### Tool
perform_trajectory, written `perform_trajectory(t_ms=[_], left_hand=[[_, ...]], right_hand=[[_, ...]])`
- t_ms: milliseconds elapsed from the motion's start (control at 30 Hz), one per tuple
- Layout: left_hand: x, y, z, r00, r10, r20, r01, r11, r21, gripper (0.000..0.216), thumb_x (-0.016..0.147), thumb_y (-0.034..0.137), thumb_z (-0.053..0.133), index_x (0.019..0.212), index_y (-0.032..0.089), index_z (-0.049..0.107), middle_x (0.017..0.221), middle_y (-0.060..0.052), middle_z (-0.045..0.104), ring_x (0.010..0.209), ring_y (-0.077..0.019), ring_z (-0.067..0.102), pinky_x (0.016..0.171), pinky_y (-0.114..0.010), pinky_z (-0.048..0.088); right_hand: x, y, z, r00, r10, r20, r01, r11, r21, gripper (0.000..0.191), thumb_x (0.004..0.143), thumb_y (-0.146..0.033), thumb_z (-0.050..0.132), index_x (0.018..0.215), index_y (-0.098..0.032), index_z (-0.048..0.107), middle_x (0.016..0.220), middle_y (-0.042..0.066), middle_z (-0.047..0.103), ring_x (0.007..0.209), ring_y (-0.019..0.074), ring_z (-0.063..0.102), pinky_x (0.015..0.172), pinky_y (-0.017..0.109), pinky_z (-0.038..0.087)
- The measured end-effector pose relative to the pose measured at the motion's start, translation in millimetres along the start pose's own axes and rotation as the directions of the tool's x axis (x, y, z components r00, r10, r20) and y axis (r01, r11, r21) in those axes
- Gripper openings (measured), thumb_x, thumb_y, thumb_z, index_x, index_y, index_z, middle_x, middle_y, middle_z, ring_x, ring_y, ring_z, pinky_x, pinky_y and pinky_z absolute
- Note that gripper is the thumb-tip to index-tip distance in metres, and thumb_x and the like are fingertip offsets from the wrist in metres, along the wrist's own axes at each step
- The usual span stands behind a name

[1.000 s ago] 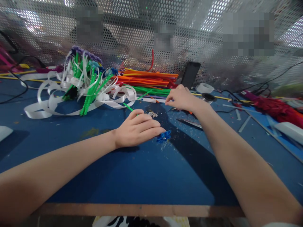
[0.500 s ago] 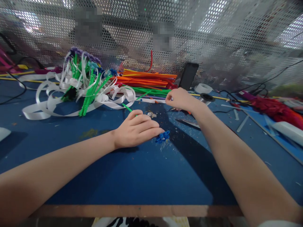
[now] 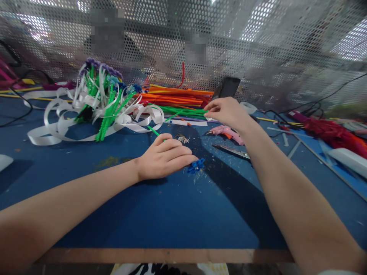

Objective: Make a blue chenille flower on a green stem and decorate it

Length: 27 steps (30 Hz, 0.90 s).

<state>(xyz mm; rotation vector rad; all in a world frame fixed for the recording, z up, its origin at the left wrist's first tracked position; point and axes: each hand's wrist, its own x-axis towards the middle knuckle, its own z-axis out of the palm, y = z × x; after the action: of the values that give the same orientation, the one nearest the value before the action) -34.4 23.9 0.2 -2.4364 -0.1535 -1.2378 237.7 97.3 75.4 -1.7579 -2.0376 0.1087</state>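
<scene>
My left hand [image 3: 168, 157], low over the table, is closed around a blue pipe-cleaner flower [image 3: 196, 166]. Its petals show past my fingers, and its green stem [image 3: 153, 130] sticks out behind the thumb. My right hand [image 3: 225, 110] hovers at the right end of the green pipe cleaners [image 3: 189, 111], thumb and fingertips slightly apart, and I see nothing held between them. Below my right wrist lie a pink glue gun [image 3: 228, 132] and scissors [image 3: 232, 151], partly covered by the forearm. A small pile of pale beads [image 3: 183, 139] sits just beyond my left hand.
Finished flowers with green stems [image 3: 107, 120] and looped white ribbon [image 3: 43, 139] stand at the left. Orange pipe cleaners [image 3: 174, 95] lie at the back before a perforated metal screen [image 3: 160, 46]. A phone [image 3: 229, 87] leans there. Red material [image 3: 329, 130] lies at the right.
My right hand has shifted slightly right and its fingertips have parted, uncovering the pink glue gun. My left hand stays nearly still with the flower.
</scene>
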Motion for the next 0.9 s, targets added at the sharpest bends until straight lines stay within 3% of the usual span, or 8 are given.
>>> perform_trajectory(t_ms=[100,433,600,900], left_hand=[[0,0,0,1.0,-0.001,-0.002,0.001,1.0,-0.001,0.016,0.096,0.016,0.062,0.11,0.021,0.066,0.095,0.002,0.078,0.089,-0.0149,0.058,0.093,-0.032,0.039],[-1,0,0,1.0,-0.004,0.019,0.004,1.0,-0.003,0.017,0.097,0.018,0.06,0.112,0.022,0.066,0.096,0.001,0.077,0.091,-0.0148,0.058,0.096,-0.032,0.038],[0,0,0,1.0,0.005,0.008,-0.005,1.0,-0.011,0.016,0.096,0.017,0.061,0.11,0.021,0.067,0.095,0.0,0.077,0.089,-0.0153,0.057,0.094,-0.032,0.038],[-1,0,1,1.0,0.009,0.013,-0.009,1.0,-0.007,0.017,0.096,0.018,0.06,0.112,0.022,0.067,0.096,0.001,0.076,0.091,-0.0148,0.056,0.094,-0.032,0.038]], right_hand=[[-1,-2,3,0.999,-0.024,0.04,0.025,0.999,-0.028,0.016,0.078,-0.022,0.07,0.09,-0.019,0.08,0.081,0.006,0.078,0.079,0.0229,0.074,0.076,0.035,0.057],[0,-8,17,0.982,-0.101,0.159,0.113,0.991,-0.071,0.028,0.074,-0.007,0.064,0.096,-0.016,0.079,0.089,0.006,0.08,0.083,0.0205,0.074,0.081,0.032,0.058],[-4,-11,22,0.975,-0.085,0.203,0.101,0.992,-0.071,0.033,0.077,-0.014,0.067,0.109,-0.016,0.075,0.089,0.005,0.081,0.074,0.019,0.074,0.069,0.03,0.056],[4,8,32,0.921,-0.118,0.37,0.188,0.969,-0.158,0.04,0.077,-0.017,0.065,0.116,-0.018,0.076,0.093,0.006,0.082,0.09,0.0219,0.076,0.072,0.031,0.054]])
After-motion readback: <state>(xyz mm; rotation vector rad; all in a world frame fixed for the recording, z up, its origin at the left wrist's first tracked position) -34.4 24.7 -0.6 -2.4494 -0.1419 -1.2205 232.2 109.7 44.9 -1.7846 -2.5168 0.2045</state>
